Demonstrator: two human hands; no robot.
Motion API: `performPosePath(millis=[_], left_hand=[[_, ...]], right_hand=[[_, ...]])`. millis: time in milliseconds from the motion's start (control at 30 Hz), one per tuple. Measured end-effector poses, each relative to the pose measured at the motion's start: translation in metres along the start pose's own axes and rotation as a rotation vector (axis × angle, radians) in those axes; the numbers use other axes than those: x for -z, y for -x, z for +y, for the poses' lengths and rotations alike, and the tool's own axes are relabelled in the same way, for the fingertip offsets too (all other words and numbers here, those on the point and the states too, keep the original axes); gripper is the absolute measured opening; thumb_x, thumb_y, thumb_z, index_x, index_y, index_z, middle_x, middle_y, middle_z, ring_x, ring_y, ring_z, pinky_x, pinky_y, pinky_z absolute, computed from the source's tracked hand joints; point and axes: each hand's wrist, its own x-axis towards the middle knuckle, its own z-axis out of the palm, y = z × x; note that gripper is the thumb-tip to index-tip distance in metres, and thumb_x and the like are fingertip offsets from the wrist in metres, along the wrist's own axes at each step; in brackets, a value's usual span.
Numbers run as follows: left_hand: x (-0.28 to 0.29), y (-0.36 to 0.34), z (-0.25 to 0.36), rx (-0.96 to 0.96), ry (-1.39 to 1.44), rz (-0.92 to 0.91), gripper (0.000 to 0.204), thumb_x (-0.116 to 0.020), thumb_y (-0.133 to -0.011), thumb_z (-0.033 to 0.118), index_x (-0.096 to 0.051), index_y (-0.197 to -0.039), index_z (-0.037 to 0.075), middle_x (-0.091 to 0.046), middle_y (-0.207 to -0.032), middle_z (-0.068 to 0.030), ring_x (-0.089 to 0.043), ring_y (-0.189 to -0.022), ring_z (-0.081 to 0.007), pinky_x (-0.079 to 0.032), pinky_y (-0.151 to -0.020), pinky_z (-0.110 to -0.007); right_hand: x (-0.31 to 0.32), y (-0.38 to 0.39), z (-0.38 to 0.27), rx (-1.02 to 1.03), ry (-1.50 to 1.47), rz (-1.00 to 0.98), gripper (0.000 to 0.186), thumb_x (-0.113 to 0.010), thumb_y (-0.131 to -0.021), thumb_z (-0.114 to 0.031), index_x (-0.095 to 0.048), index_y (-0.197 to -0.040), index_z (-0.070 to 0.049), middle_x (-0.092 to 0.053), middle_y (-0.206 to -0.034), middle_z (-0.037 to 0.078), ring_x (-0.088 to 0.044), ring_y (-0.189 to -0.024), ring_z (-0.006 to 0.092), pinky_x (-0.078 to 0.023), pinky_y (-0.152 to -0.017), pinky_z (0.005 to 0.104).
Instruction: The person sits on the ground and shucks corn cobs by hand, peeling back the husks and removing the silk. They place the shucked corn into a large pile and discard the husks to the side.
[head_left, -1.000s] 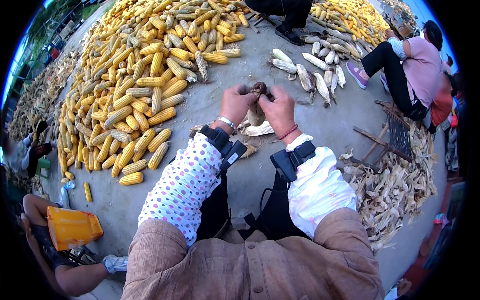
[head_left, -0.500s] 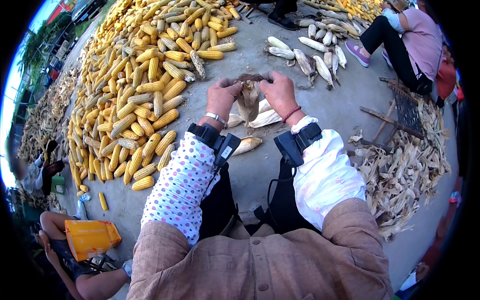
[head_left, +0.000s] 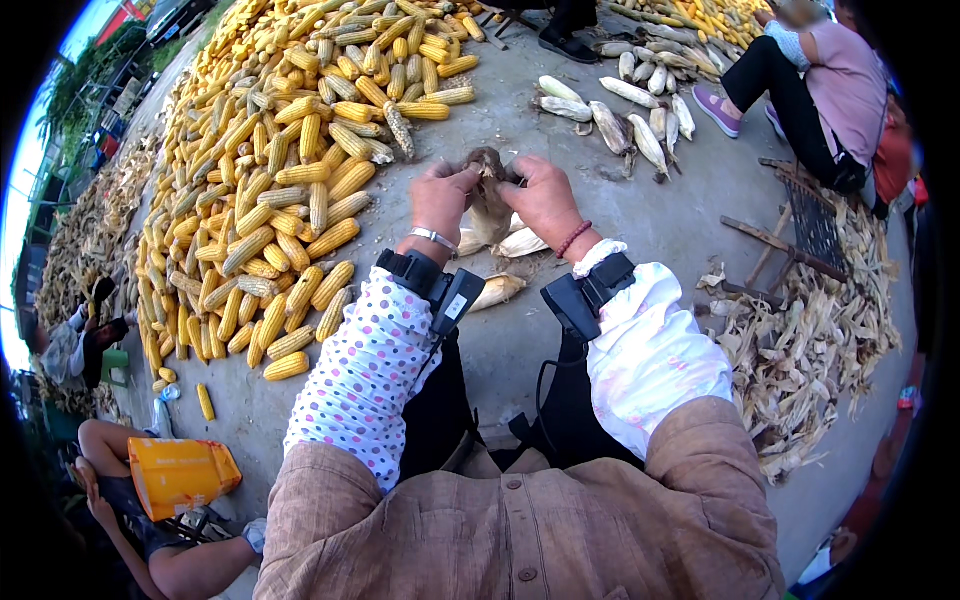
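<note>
Husk-covered corn ear [head_left: 490, 215] hangs at twelve o'clock, dark end up, grasped from both sides: the left hand [head_left: 438, 203] pinches it between thumb and fingers, and the right hand [head_left: 546, 200] grips near the same end. Pale unpeeled ears [head_left: 497, 291] lie on the grey ground [head_left: 655, 220] around its lower end. At eight o'clock an orange bucket [head_left: 185, 475] shows beside a person's bent leg. A heap of dry husks [head_left: 800, 350] spreads at three to four o'clock, a wooden-framed seat [head_left: 815, 245] along its far edge. Bare yellow cobs [head_left: 240, 250] pile up from nine to eleven. Farther off, more unpeeled ears [head_left: 648, 145] lie at one o'clock; a person in a pink top [head_left: 842, 95] sits at two.
</note>
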Motion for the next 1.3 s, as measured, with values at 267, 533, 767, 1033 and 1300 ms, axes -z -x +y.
performPosePath(millis=[267,533,767,1033,1300], left_hand=[[0.016,-0.011,-0.001,0.059,-0.009,0.007,0.014,-0.057,-0.082,0.012,-0.057,-0.094,0.006,-0.06,-0.084,-0.002,-0.055,-0.073,-0.0121,-0.043,-0.067,-0.026],[0.036,-0.019,0.007,0.117,0.275,0.128,0.012,-0.052,-0.085,0.014,-0.054,-0.097,0.013,-0.058,-0.091,0.0024,-0.051,-0.088,-0.0132,-0.035,-0.082,-0.039],[0.066,-0.029,0.012,0.143,0.507,0.198,0.013,-0.051,-0.085,0.014,-0.055,-0.097,0.015,-0.056,-0.098,0.0034,-0.05,-0.095,-0.0135,-0.033,-0.085,-0.045],[0.061,-0.018,0.024,0.104,0.522,0.204,0.011,-0.053,-0.085,0.012,-0.053,-0.095,0.009,-0.056,-0.089,-0.0005,-0.05,-0.089,-0.0135,-0.038,-0.077,-0.044],[0.051,-0.019,0.011,-0.121,0.004,0.27,0.018,-0.064,-0.077,0.012,-0.061,-0.09,0.0,-0.061,-0.078,-0.004,-0.054,-0.069,-0.0117,-0.043,-0.061,-0.025]], right_hand=[[0.004,-0.004,0.01,-0.192,0.023,0.011,0.017,-0.059,-0.067,-0.015,-0.057,-0.07,0.001,-0.058,-0.07,0.022,-0.056,-0.071,0.0391,-0.046,-0.064,0.0423],[0.025,-0.015,0.04,-0.315,0.339,0.061,0.022,-0.056,-0.069,-0.016,-0.06,-0.078,0.003,-0.059,-0.082,0.026,-0.057,-0.081,0.0407,-0.045,-0.073,0.045],[0.05,-0.017,0.105,-0.527,0.418,0.097,0.028,-0.055,-0.068,-0.017,-0.06,-0.083,0.007,-0.059,-0.085,0.028,-0.057,-0.085,0.0404,-0.045,-0.074,0.0438],[0.044,-0.018,0.088,-0.36,0.525,0.265,0.026,-0.057,-0.073,-0.016,-0.061,-0.087,0.005,-0.059,-0.089,0.023,-0.056,-0.09,0.0381,-0.045,-0.079,0.0433],[-0.017,-0.013,-0.009,0.047,-0.152,-0.006,0.02,-0.062,-0.07,-0.011,-0.063,-0.089,-0.005,-0.058,-0.085,0.013,-0.058,-0.08,0.0277,-0.047,-0.072,0.033]])
